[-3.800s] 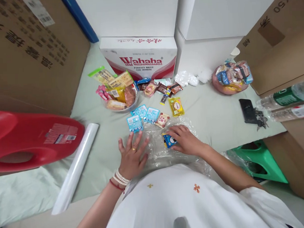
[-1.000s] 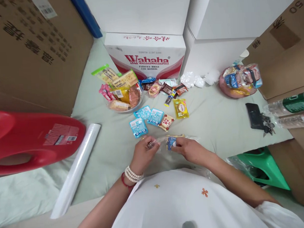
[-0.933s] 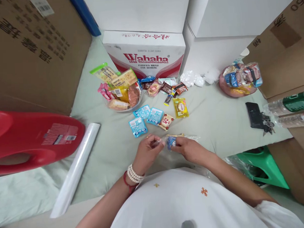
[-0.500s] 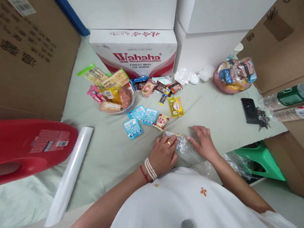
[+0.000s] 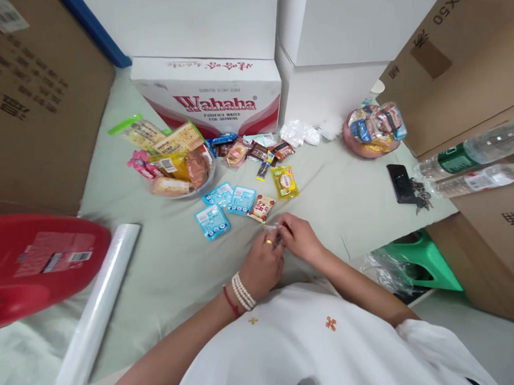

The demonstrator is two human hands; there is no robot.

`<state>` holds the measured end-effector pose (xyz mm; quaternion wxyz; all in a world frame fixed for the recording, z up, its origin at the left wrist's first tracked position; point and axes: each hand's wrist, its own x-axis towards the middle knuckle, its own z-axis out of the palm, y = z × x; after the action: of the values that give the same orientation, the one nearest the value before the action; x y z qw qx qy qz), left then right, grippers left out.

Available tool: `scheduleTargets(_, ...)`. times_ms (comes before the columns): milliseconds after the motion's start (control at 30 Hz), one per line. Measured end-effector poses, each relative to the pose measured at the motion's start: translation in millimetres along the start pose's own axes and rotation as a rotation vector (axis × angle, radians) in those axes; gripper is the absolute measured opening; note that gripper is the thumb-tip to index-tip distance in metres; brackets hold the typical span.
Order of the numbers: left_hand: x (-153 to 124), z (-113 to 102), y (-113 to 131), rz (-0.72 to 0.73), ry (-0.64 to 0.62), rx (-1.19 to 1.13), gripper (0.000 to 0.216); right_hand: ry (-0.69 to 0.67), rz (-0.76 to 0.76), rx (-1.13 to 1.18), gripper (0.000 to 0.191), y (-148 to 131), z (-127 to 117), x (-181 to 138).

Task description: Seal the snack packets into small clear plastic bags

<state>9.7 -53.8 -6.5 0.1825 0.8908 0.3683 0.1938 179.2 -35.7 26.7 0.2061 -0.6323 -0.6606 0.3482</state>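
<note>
My left hand (image 5: 263, 263) and my right hand (image 5: 297, 237) meet close together over the pale green cloth (image 5: 358, 194), fingers closed on a small bundle wrapped in clear film (image 5: 274, 232). Only a sliver of the bundle shows between the fingers. Just beyond the hands lie three light blue packets (image 5: 212, 221), a small red-and-beige packet (image 5: 261, 208) and a yellow packet (image 5: 284, 181). A bowl heaped with snack packets (image 5: 177, 168) stands further back on the left.
A roll of clear film (image 5: 96, 310) lies at the left beside a red plastic jug (image 5: 36, 262). A Wahaha carton (image 5: 207, 96), white boxes and cardboard boxes ring the cloth. A wrapped pink bowl of snacks (image 5: 373, 129), a phone with keys (image 5: 402, 183), two water bottles (image 5: 470, 154) and a green stool (image 5: 423, 259) are on the right.
The flat sheet of film with the blue packet on it has been folded up into a small bundle. My right hand has come back to the left hand, and both now pinch the bundle.
</note>
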Motion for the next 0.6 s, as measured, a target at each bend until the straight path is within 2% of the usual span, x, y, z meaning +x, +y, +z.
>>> scheduleTargets(67, -9.2, -6.7, -13.0, -0.058, 0.084, -0.206, 0.056, 0.003, -0.035, -0.05, 0.015, 2.2, 10.7, 6.3)
scheduleTargets(133, -16.5, -10.9, -24.4, -0.228, 0.186, -0.361, 0.061, 0.011, -0.065, -0.078, 0.018, 7.2, 16.1, 5.9)
scheduleTargets(200, -17.5, -10.0, -30.4, -0.426, 0.245, -0.368, 0.048, 0.008, -0.083, -0.064, 0.021, 10.8, 17.2, 1.6)
scheduleTargets(267, -12.1, -5.3, -29.9, -0.519, 0.214, -0.32, 0.033, -0.015, -0.123, -0.016, 0.023, 10.8, 14.7, -4.6)
scheduleTargets(367, -0.9, 0.8, -21.8, -0.51, 0.139, -0.432, 0.021, -0.072, -0.238, 0.032, 0.027, 6.3, 5.3, -16.5)
scheduleTargets(467, 4.7, -2.3, -12.5, -0.546, 0.174, -0.671, 0.019, -0.114, -0.322, -0.021, 0.051, 4.6, -4.4, -29.5)
scheduleTargets(533, 6.4, -8.7, -6.3, -0.54, 0.193, -0.833, 0.024, -0.082, -0.315, -0.097, 0.064, 7.3, -5.0, -36.5)
scheduleTargets(600, 9.3, -16.1, 0.1, -0.48, 0.164, -0.946, 0.027, 0.006, -0.269, -0.159, 0.057, 12.5, -0.6, -41.0)
